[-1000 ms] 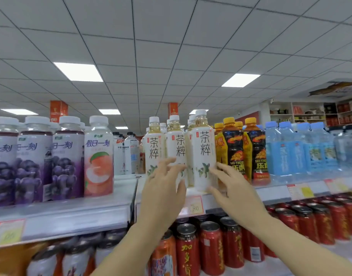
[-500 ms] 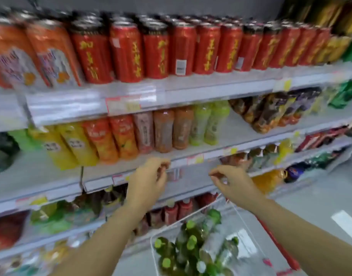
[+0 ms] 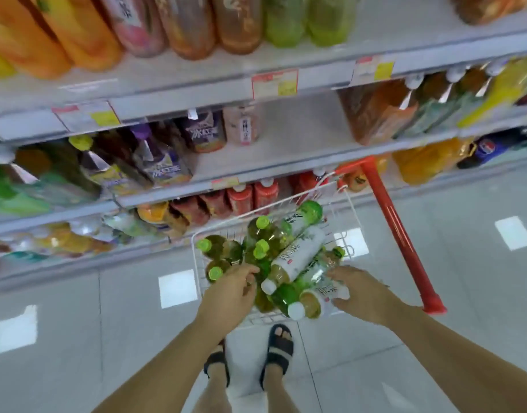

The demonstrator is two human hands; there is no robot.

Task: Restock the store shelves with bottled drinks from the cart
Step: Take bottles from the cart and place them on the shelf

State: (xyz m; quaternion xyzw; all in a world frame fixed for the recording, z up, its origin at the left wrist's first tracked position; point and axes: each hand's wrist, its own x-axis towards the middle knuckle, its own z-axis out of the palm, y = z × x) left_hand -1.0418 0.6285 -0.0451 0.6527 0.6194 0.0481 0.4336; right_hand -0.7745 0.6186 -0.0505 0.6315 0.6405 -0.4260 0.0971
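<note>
Two hands reach into the cart (image 3: 389,217), where the bottles (image 3: 298,254) lie in a loose pile. At the cart's near edge the right hand (image 3: 366,293) curls its fingers round a white-capped bottle (image 3: 322,296). The left hand (image 3: 229,293) dips bent fingers among the green caps (image 3: 260,249); whether it grips anything is unclear. Lifting each bottle by its body, clear of its neighbours, looks safest. Four green caps and two white caps (image 3: 296,310) show; other bottles are buried.

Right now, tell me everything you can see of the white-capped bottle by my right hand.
The white-capped bottle is clear plastic with amber drink showing near the neck and a white label with dark characters. It lies on its side atop the green bottles in the white wire basket, cap toward you. Your right hand wraps its labelled end.
</note>
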